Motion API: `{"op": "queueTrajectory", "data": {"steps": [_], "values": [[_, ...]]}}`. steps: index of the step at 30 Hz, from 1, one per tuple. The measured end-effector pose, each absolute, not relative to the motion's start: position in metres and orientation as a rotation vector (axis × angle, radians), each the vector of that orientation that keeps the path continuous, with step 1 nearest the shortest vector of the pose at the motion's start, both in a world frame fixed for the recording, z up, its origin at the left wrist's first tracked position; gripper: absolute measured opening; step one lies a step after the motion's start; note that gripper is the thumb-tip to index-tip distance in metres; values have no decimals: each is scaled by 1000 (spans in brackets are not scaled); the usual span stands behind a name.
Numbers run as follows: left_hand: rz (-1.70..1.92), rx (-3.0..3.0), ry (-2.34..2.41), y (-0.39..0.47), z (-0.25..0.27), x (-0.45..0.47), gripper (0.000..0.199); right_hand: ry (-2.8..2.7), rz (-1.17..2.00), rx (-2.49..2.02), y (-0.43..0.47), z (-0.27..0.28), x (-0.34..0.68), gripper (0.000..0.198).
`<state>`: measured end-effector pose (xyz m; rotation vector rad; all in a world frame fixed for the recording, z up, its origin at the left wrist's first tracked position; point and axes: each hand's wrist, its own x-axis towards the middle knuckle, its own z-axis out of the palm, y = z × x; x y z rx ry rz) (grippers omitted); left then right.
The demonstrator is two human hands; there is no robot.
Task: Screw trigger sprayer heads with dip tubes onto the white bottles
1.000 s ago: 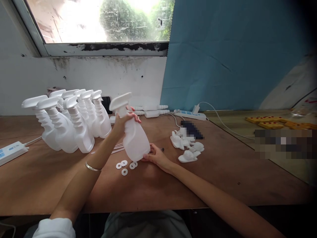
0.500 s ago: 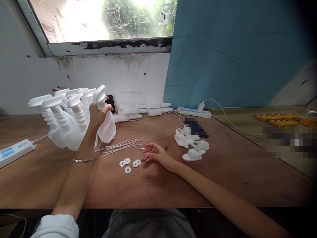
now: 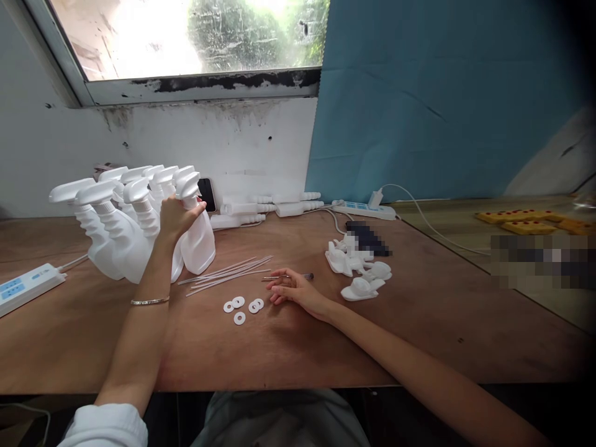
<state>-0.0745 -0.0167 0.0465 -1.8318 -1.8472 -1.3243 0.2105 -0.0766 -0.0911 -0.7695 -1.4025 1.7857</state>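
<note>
Your left hand [image 3: 179,214] grips a spray bottle [image 3: 199,245] beyond the white washers [image 3: 243,318], while your right hand [image 3: 300,295], fingers loosely parted, hovers right of them.

Daylight glares white through the window [image 3: 200,37], while the upper-right corner sinks into dark vignetting.

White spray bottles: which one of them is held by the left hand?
The rightmost spray bottle, just behind the thin white tubes: the left hand wraps around its neck. The other upright bottles stand to its left.
</note>
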Motion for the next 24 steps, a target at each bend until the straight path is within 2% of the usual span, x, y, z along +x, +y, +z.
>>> {"op": "queueTrajectory", "data": {"steps": [10, 17, 21, 24], "values": [[-1083, -1893, -1961, -31, 64, -96, 29, -1415, 1788, -800, -78, -87, 210, 40], [-1089, -1877, -1973, -48, 75, -92, 41, -1446, 1736, -806, -81, -84, 208, 38], [-1190, -1770, -2064, -58, 86, -93, 55, -1510, 1657, -762, -83, -88, 204, 36], [-1214, -1696, -2095, -66, 92, -96, 58, -1586, 1539, -746, -85, -92, 201, 29]]}}
